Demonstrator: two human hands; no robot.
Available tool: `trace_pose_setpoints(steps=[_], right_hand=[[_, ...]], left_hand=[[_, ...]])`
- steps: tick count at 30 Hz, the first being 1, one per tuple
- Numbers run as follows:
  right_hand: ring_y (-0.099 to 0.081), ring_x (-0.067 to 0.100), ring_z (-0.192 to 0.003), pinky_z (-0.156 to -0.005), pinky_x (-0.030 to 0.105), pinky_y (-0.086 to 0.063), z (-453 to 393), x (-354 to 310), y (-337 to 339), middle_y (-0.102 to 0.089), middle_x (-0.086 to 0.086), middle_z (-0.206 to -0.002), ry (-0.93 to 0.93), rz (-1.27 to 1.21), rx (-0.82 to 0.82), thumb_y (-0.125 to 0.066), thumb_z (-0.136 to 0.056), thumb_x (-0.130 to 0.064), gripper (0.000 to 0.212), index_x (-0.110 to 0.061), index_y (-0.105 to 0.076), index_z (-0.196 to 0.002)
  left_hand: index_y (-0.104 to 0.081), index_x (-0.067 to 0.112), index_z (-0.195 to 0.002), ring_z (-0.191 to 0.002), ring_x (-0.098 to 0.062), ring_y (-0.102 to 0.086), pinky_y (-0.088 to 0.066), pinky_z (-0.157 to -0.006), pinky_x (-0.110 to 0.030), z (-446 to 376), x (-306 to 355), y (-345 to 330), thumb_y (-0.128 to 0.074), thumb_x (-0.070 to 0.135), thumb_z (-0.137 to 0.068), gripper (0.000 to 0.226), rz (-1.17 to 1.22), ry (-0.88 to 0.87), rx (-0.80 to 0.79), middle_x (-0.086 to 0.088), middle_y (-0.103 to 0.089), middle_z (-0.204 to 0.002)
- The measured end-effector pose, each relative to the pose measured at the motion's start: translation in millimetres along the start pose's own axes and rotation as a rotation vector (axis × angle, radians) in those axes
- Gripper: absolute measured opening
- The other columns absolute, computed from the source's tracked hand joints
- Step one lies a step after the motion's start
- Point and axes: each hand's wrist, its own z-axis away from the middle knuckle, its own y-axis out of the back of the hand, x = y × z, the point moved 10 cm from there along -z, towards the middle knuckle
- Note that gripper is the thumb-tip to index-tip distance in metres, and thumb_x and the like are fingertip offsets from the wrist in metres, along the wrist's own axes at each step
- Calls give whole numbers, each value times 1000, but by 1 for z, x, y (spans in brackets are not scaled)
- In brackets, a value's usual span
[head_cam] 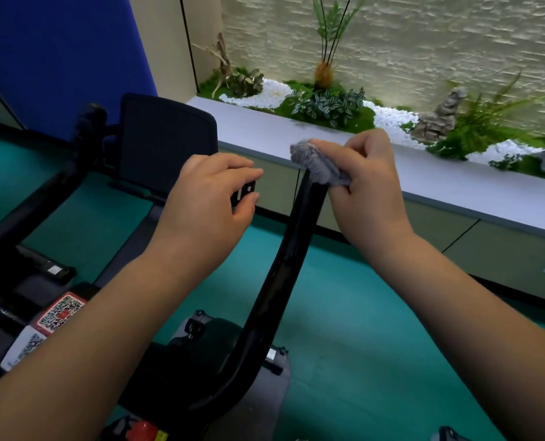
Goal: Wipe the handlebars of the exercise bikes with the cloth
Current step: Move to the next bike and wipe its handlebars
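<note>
Head view: your right hand (365,186) pinches the grey fuzzy cloth (318,163) over the far tip of the black curved handlebar (283,265), which runs back toward you; your left hand (210,198) pinches a small black tab (244,193).

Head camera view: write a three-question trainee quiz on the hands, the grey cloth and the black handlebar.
1. True or false: the right hand holds the crumpled grey fabric cloth against the top end of the curved black handlebar.
2. What is the left hand doing?
A. Gripping the cloth
B. Holding a small black part beside the handlebar
C. Resting on the green floor
3. Fill in: behind the bike, the long grey ledge borders a bed of plants and white ____.

Key: 1 true; 2 B; 3 pebbles.
</note>
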Motion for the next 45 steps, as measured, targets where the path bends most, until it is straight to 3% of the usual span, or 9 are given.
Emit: trace_pose_setpoints(steps=[6, 15, 21, 27, 30, 34, 39, 42, 45], right_hand=[[-41, 18, -79, -66, 25, -37, 101, -33, -29, -41, 3, -90, 56, -148, -227, -54, -88, -15, 32, -16, -65, -118], [-43, 25, -84, -66, 39, -42, 39, -21, -19, -40, 7, -91, -31, -5, -102, -63, -84, -12, 33, -19, -67, -116], [-35, 10, -81, -71, 8, -30, 114, -38, -27, -34, -1, -88, -99, -100, -187, -59, -81, -8, 41, -19, -64, -120], [-40, 21, -84, -70, 30, -38, 50, -26, -19, -36, 5, -91, -167, 59, -120, -64, -86, -11, 31, -14, -67, -116], [-38, 15, -83, -71, 20, -36, 70, -34, -27, -36, 2, -90, -198, 22, -177, -63, -87, -12, 31, -20, -66, -118], [-37, -2, -81, -70, 5, -31, 140, -65, -25, -35, -3, -85, -242, -154, -173, -64, -84, -7, 37, -22, -66, -118], [-32, 6, -77, -71, 5, -32, 107, -50, -28, -36, 2, -88, -241, -62, -238, -65, -85, -8, 33, -20, -67, -115], [-37, 14, -83, -77, 17, -37, 84, -33, -30, -36, 2, -92, -304, -22, -268, -60, -88, -7, 37, -20, -63, -122], [-33, 9, -77, -70, 10, -32, 117, -60, -29, -36, 3, -89, -215, -93, -271, -62, -87, -8, 36, -18, -64, -121]], left_hand=[[-65, 16, -119, -108, -18, -47, -23, -94, -12, 1, -1, -1, -66, 19, -85, 34, 22, -33, -23, 2, -62, -118], [-57, 16, -130, -122, -19, -43, -25, -100, -19, 10, -3, 1, -67, 13, -84, 47, 55, -52, -88, 3, -53, -135], [-46, 18, -139, -129, -17, -36, -19, -104, -17, 19, -6, -6, -64, 14, -87, 55, 50, -129, -173, 7, -40, -146], [-39, 20, -143, -134, -20, -32, -20, -110, -27, 22, -10, -6, -59, 10, -89, 59, 41, -200, -233, 8, -31, -151], [-35, 23, -145, -137, -19, -28, -18, -111, -27, 29, -14, -7, -57, 10, -90, 60, 58, -201, -248, 10, -28, -152], [-34, 22, -145, -136, -16, -29, -16, -110, -22, 42, -18, -7, -56, 9, -89, 61, 66, -199, -251, 8, -33, -150], [-49, 22, -136, -132, -17, -36, -18, -108, -21, 58, -22, 6, -58, 8, -88, 51, 27, -184, -234, 8, -46, -141], [-62, 19, -122, -118, -24, -48, -29, -102, -27, 67, -32, 20, -57, 7, -87, 37, -15, -142, -208, 3, -60, -126], [-69, 18, -110, -102, -30, -52, -33, -91, -27, 84, -45, 34, -47, 15, -82, 35, -40, -46, -168, -1, -68, -106]])
